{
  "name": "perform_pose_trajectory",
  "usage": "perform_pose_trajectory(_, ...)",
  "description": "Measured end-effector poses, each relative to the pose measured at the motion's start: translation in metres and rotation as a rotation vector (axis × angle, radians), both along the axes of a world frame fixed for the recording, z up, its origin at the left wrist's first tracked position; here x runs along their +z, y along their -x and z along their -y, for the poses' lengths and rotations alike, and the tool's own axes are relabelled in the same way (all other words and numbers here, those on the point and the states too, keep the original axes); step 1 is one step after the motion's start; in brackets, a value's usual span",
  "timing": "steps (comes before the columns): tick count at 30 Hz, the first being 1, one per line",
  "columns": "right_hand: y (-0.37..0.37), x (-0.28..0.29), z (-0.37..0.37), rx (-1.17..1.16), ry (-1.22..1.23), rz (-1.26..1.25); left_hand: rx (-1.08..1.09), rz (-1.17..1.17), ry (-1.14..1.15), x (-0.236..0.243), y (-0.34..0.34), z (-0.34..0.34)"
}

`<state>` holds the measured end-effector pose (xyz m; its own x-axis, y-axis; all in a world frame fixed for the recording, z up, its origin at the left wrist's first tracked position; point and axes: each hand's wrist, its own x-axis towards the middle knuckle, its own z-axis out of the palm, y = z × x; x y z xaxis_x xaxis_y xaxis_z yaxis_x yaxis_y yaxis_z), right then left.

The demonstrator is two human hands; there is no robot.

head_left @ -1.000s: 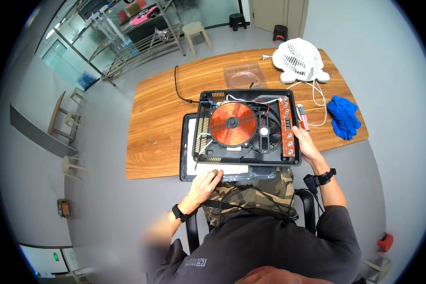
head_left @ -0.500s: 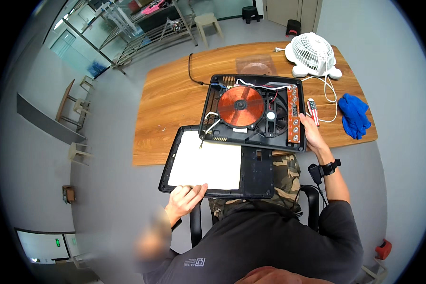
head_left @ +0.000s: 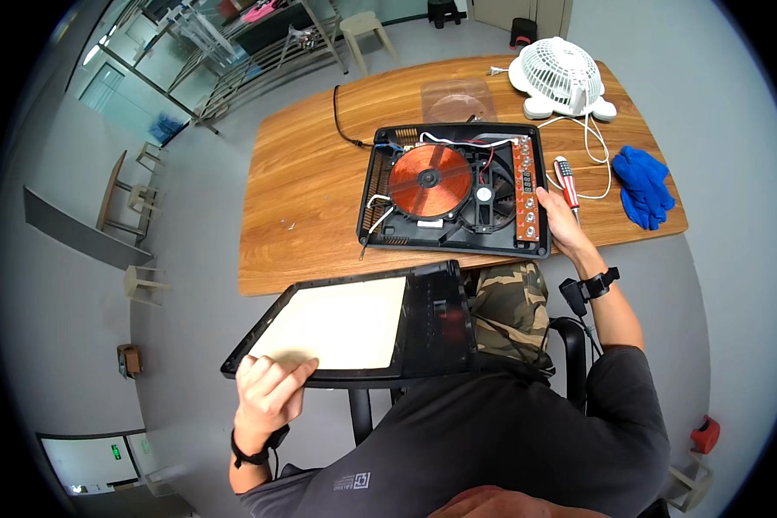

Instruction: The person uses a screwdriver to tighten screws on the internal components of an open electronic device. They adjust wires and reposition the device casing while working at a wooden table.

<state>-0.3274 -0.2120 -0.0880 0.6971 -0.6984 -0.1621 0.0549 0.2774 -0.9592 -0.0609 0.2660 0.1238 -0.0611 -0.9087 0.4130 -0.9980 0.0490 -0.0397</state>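
My left hand (head_left: 272,393) grips the near left edge of an induction cooker's black top cover (head_left: 436,324), thumb over the rim. Its inner side faces up, with a cream sheet (head_left: 345,324) on it, and it hangs tilted over my lap, off the table. The cooker's open base (head_left: 457,243) rests near the table's front edge. Inside it show a round copper coil (head_left: 429,180), a black cooling fan (head_left: 499,203) and a brown control board (head_left: 527,194). My right hand (head_left: 563,223) holds the base by its right side, thumb at the rim, other fingers partly hidden.
Right of the base lies a red and white screwdriver (head_left: 567,181), then a crumpled blue cloth or glove (head_left: 643,188). A white fan (head_left: 561,76) with a loose cord stands at the back right. Behind the base are a clear plastic piece (head_left: 457,102) and a black cable (head_left: 344,129).
My left hand has drawn the cover toward me and to the left, out from under the base, and tilted it. The base now sits on the table, with my right hand still at its side.
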Motion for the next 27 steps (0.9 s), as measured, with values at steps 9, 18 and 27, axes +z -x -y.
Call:
perform_pose_trajectory(9, -0.003, 0.016, -0.01, 0.025, -0.003, -0.028, -0.078, -0.159, -0.021, 0.068, -0.019, 0.04)
perform_pose_trajectory(18, -0.007, 0.023, -0.005, 0.072, 0.14, -0.202, -0.124, -0.261, -0.041, 0.087, -0.021, 0.09)
perform_pose_trajectory(27, 0.006, 0.074, -0.005, -0.061, 0.685, -0.634, -0.159, -0.394, -0.204, 0.116, -0.039, 0.151)
